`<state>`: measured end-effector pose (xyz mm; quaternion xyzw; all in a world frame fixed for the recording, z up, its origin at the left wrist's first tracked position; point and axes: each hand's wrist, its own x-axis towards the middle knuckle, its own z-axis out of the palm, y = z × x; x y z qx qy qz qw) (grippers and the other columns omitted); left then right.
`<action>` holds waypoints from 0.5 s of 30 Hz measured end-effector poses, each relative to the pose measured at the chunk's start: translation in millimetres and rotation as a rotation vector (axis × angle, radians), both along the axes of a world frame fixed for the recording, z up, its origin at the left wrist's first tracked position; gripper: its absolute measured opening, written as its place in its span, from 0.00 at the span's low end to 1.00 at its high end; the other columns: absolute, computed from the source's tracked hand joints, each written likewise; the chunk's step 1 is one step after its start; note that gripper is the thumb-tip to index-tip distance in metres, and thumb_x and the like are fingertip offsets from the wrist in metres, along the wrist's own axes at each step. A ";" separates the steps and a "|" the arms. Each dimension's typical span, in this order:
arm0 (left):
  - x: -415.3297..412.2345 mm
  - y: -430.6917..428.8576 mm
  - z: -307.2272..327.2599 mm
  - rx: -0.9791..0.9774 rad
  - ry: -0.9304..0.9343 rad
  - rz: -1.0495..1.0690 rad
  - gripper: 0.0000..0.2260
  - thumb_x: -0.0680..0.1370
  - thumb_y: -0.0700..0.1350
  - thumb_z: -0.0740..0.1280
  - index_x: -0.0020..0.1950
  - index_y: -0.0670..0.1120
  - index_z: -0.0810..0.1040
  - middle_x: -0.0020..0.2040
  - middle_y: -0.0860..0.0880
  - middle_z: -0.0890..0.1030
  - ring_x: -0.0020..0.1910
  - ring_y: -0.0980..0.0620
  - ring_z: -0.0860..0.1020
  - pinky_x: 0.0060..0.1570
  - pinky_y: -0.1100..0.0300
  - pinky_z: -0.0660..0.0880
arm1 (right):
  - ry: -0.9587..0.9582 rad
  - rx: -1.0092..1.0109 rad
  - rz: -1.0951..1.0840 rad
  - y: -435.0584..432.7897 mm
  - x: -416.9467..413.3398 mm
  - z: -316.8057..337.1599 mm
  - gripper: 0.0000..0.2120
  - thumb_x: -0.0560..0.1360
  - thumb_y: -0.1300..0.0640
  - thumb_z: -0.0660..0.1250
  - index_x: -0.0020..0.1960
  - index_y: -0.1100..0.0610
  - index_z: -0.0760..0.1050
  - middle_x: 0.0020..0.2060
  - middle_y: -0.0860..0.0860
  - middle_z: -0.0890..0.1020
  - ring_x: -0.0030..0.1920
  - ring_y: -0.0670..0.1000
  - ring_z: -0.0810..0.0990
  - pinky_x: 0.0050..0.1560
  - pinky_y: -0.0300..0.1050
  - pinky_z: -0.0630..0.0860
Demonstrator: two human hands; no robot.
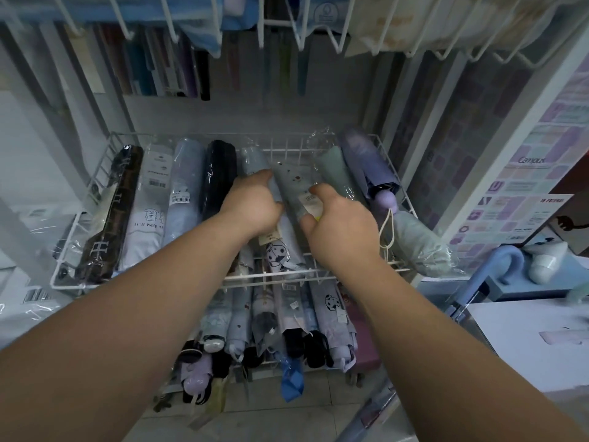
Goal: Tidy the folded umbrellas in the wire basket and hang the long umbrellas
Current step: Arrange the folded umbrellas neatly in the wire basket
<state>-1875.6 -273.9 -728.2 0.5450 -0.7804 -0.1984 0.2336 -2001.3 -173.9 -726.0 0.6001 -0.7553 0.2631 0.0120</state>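
Basket (143, 283) seems half tidied: left hand (255, 205) grips a pale blue umbrella (253, 161), right hand (342, 228) a grey umbrella (293, 183); green umbrella (414, 244) askew, long umbrella (506, 266) unhung.

White-coated wire basket (105, 161); cloth umbrellas (220, 173) in glossy plastic sleeves.

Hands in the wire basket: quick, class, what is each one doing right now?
Left hand: grips the spotted grey umbrella.
Right hand: grips the same umbrella.
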 end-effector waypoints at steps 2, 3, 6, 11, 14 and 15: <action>-2.5 -1.3 -1.5 -0.068 -0.147 -0.018 0.20 0.77 0.45 0.69 0.69 0.45 0.75 0.67 0.38 0.74 0.62 0.39 0.77 0.56 0.56 0.75 | -0.108 -0.001 -0.008 -0.8 4.9 -5.1 0.20 0.78 0.51 0.64 0.70 0.48 0.71 0.52 0.59 0.84 0.55 0.64 0.80 0.44 0.50 0.71; -3.1 -0.8 -3.0 -0.100 -0.215 -0.017 0.19 0.77 0.44 0.69 0.68 0.44 0.75 0.69 0.37 0.71 0.60 0.38 0.78 0.55 0.55 0.76 | -0.155 0.003 -0.007 -1.7 6.6 -8.5 0.21 0.78 0.52 0.64 0.71 0.48 0.70 0.54 0.59 0.83 0.56 0.64 0.80 0.48 0.51 0.74; -2.4 1.6 -8.9 -0.087 -0.349 -0.051 0.20 0.78 0.49 0.70 0.67 0.43 0.76 0.75 0.36 0.63 0.61 0.37 0.77 0.58 0.53 0.75 | -0.244 0.118 0.000 -9.9 3.5 -14.9 0.26 0.78 0.50 0.66 0.75 0.46 0.66 0.61 0.57 0.82 0.61 0.61 0.79 0.56 0.50 0.75; -11.4 3.9 -19.4 0.085 -0.347 -0.074 0.27 0.75 0.53 0.70 0.72 0.47 0.70 0.79 0.35 0.55 0.63 0.36 0.77 0.59 0.52 0.76 | -0.345 0.335 0.083 -22.8 -11.9 -11.1 0.31 0.74 0.48 0.72 0.75 0.48 0.69 0.69 0.51 0.78 0.67 0.55 0.77 0.62 0.42 0.72; -18.3 5.7 -23.7 0.113 -0.329 -0.072 0.30 0.70 0.61 0.67 0.69 0.50 0.72 0.76 0.37 0.63 0.70 0.37 0.71 0.59 0.52 0.76 | -0.279 0.322 0.075 -24.5 -13.2 -15.6 0.27 0.75 0.53 0.71 0.73 0.49 0.71 0.67 0.52 0.79 0.65 0.56 0.78 0.63 0.43 0.74; -19.4 6.8 -23.1 0.104 -0.329 -0.069 0.31 0.67 0.63 0.65 0.66 0.50 0.73 0.74 0.38 0.66 0.72 0.38 0.69 0.59 0.51 0.76 | -0.260 0.308 0.069 -24.2 -13.1 -16.4 0.26 0.75 0.54 0.71 0.72 0.49 0.72 0.66 0.53 0.80 0.65 0.56 0.78 0.62 0.44 0.74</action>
